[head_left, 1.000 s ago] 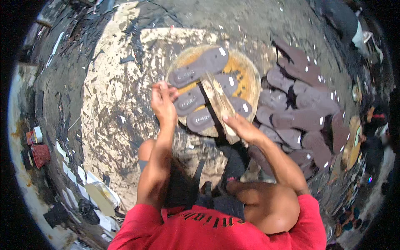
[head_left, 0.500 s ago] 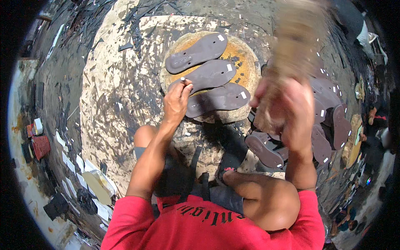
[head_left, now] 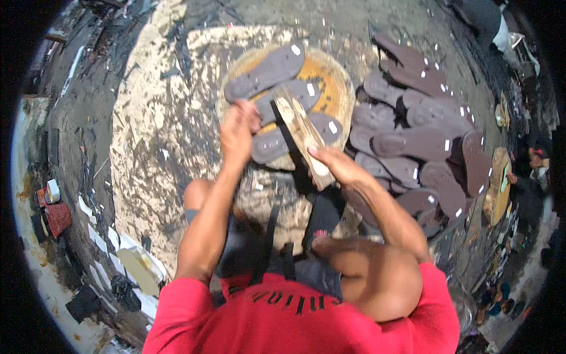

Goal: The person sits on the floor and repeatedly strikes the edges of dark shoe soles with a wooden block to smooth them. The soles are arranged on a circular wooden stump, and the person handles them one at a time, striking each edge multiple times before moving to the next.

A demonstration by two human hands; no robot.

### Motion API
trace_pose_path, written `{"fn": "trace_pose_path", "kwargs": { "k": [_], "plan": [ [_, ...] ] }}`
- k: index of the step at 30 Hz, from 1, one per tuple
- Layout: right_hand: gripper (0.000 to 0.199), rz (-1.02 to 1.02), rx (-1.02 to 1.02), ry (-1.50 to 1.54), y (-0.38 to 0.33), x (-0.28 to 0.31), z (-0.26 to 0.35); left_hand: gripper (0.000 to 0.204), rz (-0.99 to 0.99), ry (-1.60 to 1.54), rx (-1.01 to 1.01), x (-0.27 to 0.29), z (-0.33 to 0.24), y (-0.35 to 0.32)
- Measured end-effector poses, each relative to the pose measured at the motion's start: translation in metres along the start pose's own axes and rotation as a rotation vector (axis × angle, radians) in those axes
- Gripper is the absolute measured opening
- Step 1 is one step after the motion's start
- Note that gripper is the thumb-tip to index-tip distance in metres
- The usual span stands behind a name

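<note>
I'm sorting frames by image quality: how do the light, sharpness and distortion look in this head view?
Head view: hard sunlight washes out the pale ground; the round work block and dark soles read fairly sharp; the left hand and the wooden piece in the right hand look slightly soft; fisheye bending and black corners crowd the rim.

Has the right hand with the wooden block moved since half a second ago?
Yes. The right hand has swung the wooden block down and leftward, from raised beside the round stump onto the grey soles lying on it.
</note>
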State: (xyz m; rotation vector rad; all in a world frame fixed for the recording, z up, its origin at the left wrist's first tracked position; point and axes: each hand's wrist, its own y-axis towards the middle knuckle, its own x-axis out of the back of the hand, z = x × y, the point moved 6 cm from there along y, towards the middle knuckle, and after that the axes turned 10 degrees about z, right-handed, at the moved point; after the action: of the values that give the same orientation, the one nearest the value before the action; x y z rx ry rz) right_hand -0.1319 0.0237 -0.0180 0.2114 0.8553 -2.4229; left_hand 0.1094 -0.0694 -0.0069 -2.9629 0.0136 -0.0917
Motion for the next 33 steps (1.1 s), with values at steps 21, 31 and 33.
{"fn": "trace_pose_path", "kwargs": {
  "k": [21, 31, 33],
  "plan": [
    [0.061, 0.006, -0.014, -0.23, -0.008, -0.004, 0.017, 0.011, 0.126, 0.779, -0.597, -0.034, -0.003, -0.028],
    [0.056, -0.096, -0.069, 0.039, -0.031, -0.006, -0.04, 0.027, 0.168, 0.37, 0.092, -0.032, 0.017, -0.054],
    [0.044, -0.109, -0.09, 0.114, -0.04, -0.012, -0.021, 0.024, 0.164, 0.307, -0.017, -0.032, 0.016, -0.058]
  ]
}}
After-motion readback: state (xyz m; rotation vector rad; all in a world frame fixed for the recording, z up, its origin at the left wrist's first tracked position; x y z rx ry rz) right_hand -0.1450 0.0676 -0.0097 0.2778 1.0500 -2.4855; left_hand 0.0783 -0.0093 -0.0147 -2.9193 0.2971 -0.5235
